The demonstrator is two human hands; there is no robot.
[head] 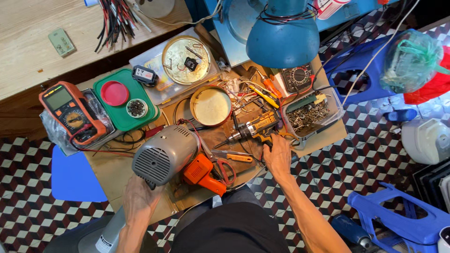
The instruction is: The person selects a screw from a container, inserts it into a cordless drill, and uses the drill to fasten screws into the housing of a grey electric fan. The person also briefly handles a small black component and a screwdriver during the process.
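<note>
Motor housing (pixel 164 154), grey and round with a slotted end cap, lies on its side near the front edge of the cardboard-covered tabletop (pixel 108 171), right in front of you. Your left hand (pixel 138 199) rests against its lower edge with fingers curled under it, apparently steadying it so it does not roll; how firm the grip is, you cannot tell from this angle. Your right hand (pixel 277 157) lies palm-down, fingers spread flat, on the handle end of a yellow power drill (pixel 255 129) whose bit points left toward the housing. That grip is loose, not closed around anything.

An orange soldering gun (pixel 202 174) sits touching the housing's right side, with scissors (pixel 225 169) just beside it. Behind are a round tin (pixel 211 106), a clear tub of screws (pixel 309 115) (within easy reach of the drill) and an orange multimeter (pixel 70 112) at far left.
</note>
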